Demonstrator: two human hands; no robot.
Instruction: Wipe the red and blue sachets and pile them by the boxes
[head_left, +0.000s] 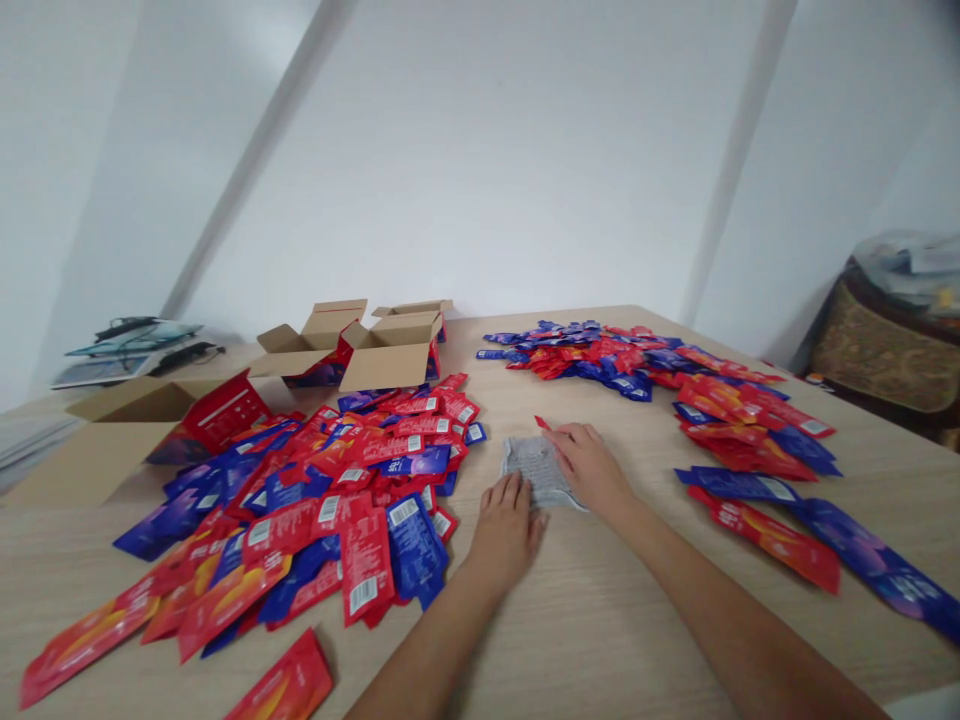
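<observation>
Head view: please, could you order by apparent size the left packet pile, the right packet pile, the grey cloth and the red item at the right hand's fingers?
1. Left packet pile
2. Right packet pile
3. Grey cloth
4. Red item, partly hidden

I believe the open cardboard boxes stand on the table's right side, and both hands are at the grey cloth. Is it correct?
Not quite: the head view shows the cardboard boxes on the left of the table. The left hand and right hand are indeed at the grey cloth.
</observation>
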